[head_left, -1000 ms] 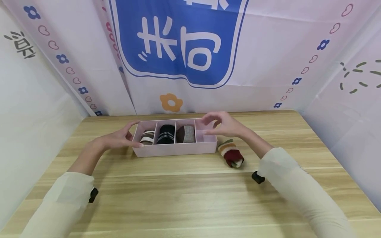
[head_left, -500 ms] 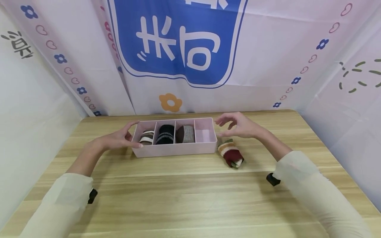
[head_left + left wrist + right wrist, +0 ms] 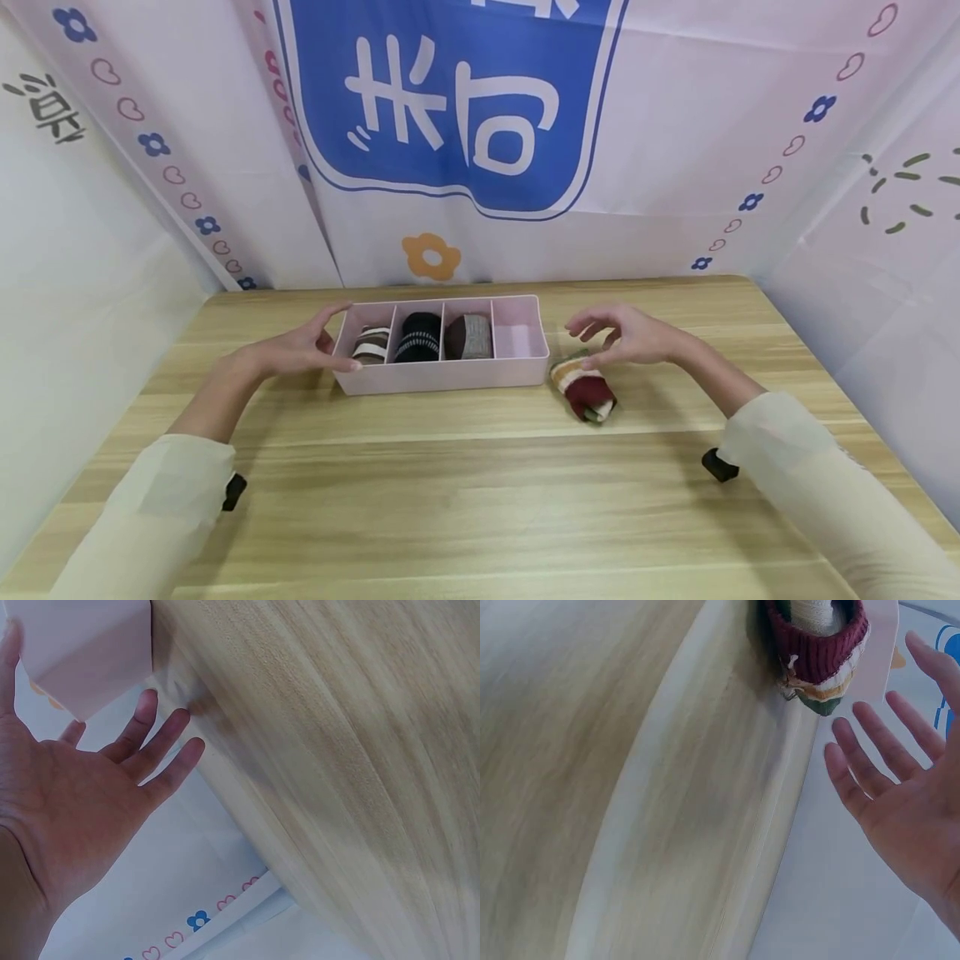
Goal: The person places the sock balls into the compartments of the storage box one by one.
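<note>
A pink divided storage box [image 3: 442, 379] stands near the back of the table. My left hand [image 3: 296, 350] holds its left end, thumb at the front corner and index finger at the back; the other fingers extend past it in the left wrist view. From left to right the compartments hold a brown-and-white striped rolled sock [image 3: 371, 344], a black patterned rolled sock [image 3: 418, 337] and a brown-and-grey rolled sock [image 3: 468, 337]. The rightmost compartment is bare. A rolled dark red, orange and white sock [image 3: 588, 392] lies right of the box. Over it hovers my right hand [image 3: 633, 335], fingers spread and holding nothing.
The wooden table [image 3: 450, 500] runs to a printed cloth backdrop [image 3: 637, 167] just behind the box. White side walls [image 3: 82, 250] close in the left and right. Black wrist straps [image 3: 720, 465] show below the sleeves.
My right hand has moved right out of the box's rightmost compartment, then lower to above the loose sock. The left hand has stayed at the box's left end.
</note>
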